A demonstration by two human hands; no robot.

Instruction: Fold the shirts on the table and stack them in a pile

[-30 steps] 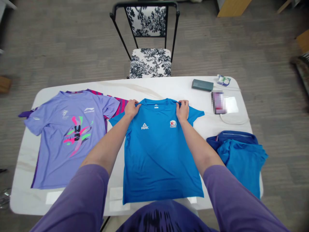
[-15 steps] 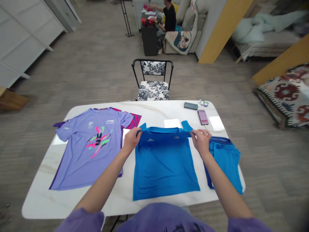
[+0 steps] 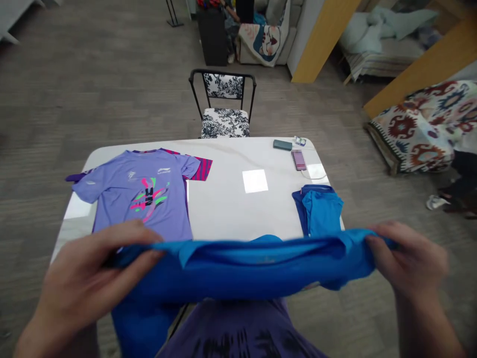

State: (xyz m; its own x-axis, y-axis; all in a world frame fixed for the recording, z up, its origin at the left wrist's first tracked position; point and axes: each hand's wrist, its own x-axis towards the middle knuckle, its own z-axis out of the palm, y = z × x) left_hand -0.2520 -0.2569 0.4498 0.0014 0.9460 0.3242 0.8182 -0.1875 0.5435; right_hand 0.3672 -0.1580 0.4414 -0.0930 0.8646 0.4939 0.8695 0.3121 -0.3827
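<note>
A blue T-shirt (image 3: 246,278) is stretched between my hands, close to the camera and in front of my body. My left hand (image 3: 93,273) pinches it near one shoulder, thumb against fingers. At the other shoulder my right hand (image 3: 410,258) grips it the same way. The collar runs along the top between them, and the lower part hangs down, blurred and partly out of view. On the table's left lies a spread purple T-shirt (image 3: 149,194) with a bright print, over a pink-striped garment (image 3: 204,169). Folded blue clothes (image 3: 323,211) lie at the right.
The white table (image 3: 219,209) also bears a phone (image 3: 298,160), a dark green case (image 3: 282,144) and a cable. Beyond it stands a chair (image 3: 225,122) with a black frame. A person sits by a sofa at the back. Another person's shoe (image 3: 437,202) shows at far right.
Both hands have lifted the blue T-shirt off the table, up and toward me, keeping hold of its shoulders. The camera view has tilted further down and shifted.
</note>
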